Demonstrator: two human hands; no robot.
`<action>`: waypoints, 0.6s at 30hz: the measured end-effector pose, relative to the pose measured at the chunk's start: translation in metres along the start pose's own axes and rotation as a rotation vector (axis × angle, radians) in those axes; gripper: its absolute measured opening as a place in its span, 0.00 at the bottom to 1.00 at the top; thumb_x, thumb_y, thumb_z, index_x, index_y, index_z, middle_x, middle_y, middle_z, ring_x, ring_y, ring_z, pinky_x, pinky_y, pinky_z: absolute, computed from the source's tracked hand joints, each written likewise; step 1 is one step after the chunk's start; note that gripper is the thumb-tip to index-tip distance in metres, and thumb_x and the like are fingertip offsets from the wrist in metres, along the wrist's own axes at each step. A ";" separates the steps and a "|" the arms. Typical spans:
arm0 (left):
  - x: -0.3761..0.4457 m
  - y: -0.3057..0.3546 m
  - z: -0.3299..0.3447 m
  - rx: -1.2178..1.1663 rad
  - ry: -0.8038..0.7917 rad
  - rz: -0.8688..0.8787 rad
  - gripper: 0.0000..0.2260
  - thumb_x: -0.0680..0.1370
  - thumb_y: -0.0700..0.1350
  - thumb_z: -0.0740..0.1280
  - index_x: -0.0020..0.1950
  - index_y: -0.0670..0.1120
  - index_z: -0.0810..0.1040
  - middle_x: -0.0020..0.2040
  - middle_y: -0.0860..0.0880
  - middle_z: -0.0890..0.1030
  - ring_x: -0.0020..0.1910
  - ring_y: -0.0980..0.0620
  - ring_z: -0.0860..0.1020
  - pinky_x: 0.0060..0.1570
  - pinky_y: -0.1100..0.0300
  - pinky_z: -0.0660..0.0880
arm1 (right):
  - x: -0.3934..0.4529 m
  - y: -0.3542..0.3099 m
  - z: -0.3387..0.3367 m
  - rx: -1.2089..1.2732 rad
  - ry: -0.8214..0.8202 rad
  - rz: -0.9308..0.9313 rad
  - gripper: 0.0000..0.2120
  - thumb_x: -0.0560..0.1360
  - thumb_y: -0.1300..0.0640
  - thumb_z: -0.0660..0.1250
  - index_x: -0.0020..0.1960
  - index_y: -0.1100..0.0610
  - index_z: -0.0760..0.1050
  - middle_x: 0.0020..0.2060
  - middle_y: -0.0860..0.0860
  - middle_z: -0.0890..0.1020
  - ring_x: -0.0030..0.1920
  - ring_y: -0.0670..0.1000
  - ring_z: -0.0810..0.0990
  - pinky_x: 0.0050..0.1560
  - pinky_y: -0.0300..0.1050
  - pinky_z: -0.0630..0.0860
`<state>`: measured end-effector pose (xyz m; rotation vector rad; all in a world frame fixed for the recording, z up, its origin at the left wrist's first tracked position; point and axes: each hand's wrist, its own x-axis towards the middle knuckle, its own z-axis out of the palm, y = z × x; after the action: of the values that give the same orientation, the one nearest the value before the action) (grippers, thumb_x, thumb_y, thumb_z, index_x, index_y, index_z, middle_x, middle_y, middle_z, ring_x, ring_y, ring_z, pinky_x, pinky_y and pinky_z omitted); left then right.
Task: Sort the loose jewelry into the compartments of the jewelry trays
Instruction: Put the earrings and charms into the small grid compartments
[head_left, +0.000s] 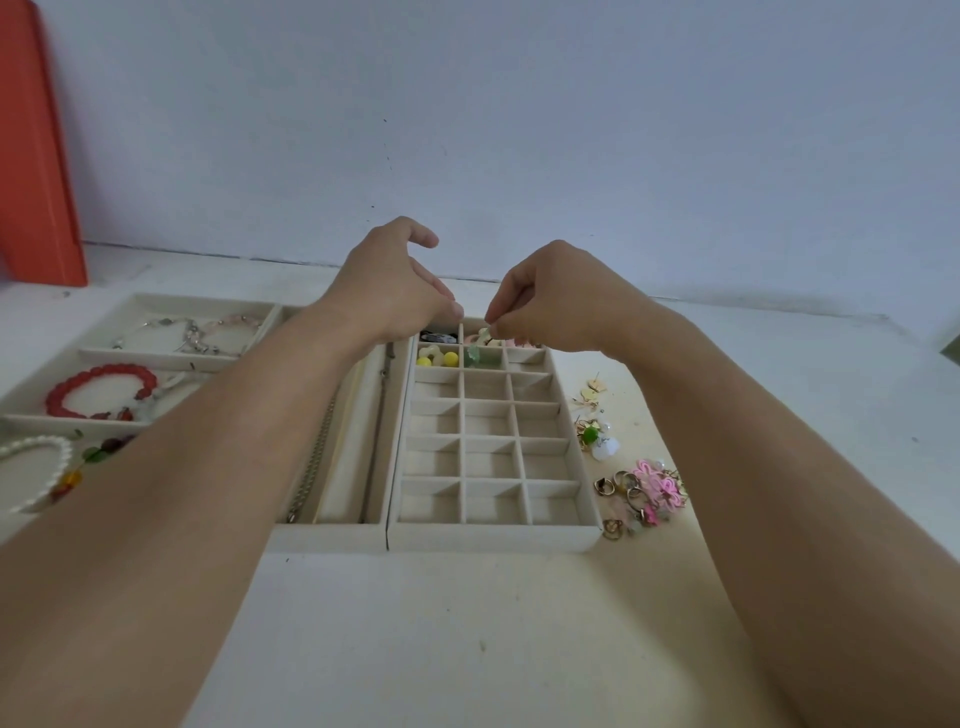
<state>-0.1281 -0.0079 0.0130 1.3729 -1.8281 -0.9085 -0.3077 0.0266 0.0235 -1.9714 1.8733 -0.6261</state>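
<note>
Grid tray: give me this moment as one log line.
right hand pinching small pale earring over grid tray far row | left hand hovering, empty | loose pile remains right of tray

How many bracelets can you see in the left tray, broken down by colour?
Red bracelet: 1
White pearl bracelet: 1
Pale pink and clear bracelets in the far compartment: tangled, count unclear
Total clearly countable: 2

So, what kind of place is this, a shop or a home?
Probably a home desk or dressing table, though I cannot be sure. A plain white tabletop stands against a bare wall, with beige velvet jewelry trays and loose earrings beside them. No shop fittings show.
</note>
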 end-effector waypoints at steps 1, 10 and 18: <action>0.000 0.000 0.000 -0.001 -0.002 -0.003 0.32 0.69 0.41 0.80 0.70 0.49 0.70 0.44 0.53 0.86 0.51 0.56 0.81 0.47 0.61 0.73 | 0.001 0.001 0.001 -0.001 -0.009 0.009 0.05 0.70 0.58 0.76 0.38 0.49 0.84 0.35 0.46 0.86 0.38 0.46 0.86 0.41 0.42 0.83; -0.001 0.000 0.001 -0.011 -0.007 -0.008 0.29 0.70 0.43 0.80 0.68 0.50 0.72 0.45 0.53 0.86 0.51 0.55 0.82 0.45 0.61 0.73 | 0.003 0.007 0.009 -0.037 -0.090 0.076 0.04 0.70 0.58 0.76 0.39 0.50 0.85 0.36 0.49 0.87 0.40 0.50 0.87 0.40 0.45 0.83; 0.002 -0.003 0.001 -0.006 -0.008 -0.013 0.27 0.70 0.45 0.80 0.66 0.51 0.73 0.46 0.51 0.85 0.48 0.56 0.81 0.42 0.62 0.71 | 0.004 0.010 0.012 -0.145 -0.127 0.105 0.04 0.71 0.55 0.76 0.39 0.46 0.86 0.35 0.45 0.85 0.36 0.46 0.81 0.34 0.37 0.74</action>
<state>-0.1279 -0.0108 0.0100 1.3812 -1.8232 -0.9270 -0.3096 0.0211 0.0087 -1.9350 1.9771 -0.3351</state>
